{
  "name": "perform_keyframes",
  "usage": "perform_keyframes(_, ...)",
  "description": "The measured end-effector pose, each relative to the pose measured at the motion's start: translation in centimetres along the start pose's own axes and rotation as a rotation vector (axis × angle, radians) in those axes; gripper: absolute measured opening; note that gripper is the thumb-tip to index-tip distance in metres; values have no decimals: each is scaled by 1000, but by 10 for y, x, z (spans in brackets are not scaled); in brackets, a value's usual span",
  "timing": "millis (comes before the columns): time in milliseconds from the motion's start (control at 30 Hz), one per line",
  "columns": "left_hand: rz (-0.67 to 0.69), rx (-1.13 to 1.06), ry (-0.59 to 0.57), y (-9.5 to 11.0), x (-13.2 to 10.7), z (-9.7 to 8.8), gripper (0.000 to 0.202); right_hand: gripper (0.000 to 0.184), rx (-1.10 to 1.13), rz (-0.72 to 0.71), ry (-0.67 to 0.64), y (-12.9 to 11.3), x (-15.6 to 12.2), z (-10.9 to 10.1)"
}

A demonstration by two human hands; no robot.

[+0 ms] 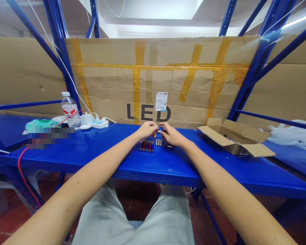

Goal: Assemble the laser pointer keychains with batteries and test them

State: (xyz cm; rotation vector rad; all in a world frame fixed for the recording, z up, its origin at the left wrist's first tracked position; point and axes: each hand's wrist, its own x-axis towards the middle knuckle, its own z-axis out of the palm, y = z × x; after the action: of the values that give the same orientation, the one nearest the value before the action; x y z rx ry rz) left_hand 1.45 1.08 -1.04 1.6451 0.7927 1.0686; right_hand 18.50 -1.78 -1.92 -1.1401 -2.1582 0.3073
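Note:
My left hand (148,131) and my right hand (171,134) meet above the blue table, fingers closed and fingertips nearly touching. Between them shows a small blue tube (160,129) with a shiny end, like a mini flashlight; my right fingers grip it. What my left fingertips pinch is too small to tell. Just below my left hand lies a row of red and blue tubes (147,146) with metal ends, side by side. Several small silver button cells (158,142) sit in a grid beside the row. Partly under my right hand are more dark tubes (169,146).
An open cardboard box (234,147) stands at the right, near a white plastic bag (293,136). On the left are a water bottle (70,110), a white power strip (100,123) and a green-white packet (40,124). A taped cardboard sheet (112,85) walls off the back.

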Motion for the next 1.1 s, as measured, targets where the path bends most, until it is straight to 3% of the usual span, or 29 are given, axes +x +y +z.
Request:
perform_keyframes(233, -36, -32, 12, 1, 0, -1, 12, 38, -51, -51, -23, 6, 3, 7)
perform_keyframes(567, 37, -24, -19, -3, 1, -3, 7, 31, -123, -51, -76, 0, -1, 2)
perform_keyframes(1100, 144, 150, -116, 4, -5, -1, 3, 22, -193, 11, 2, -5, 1, 5)
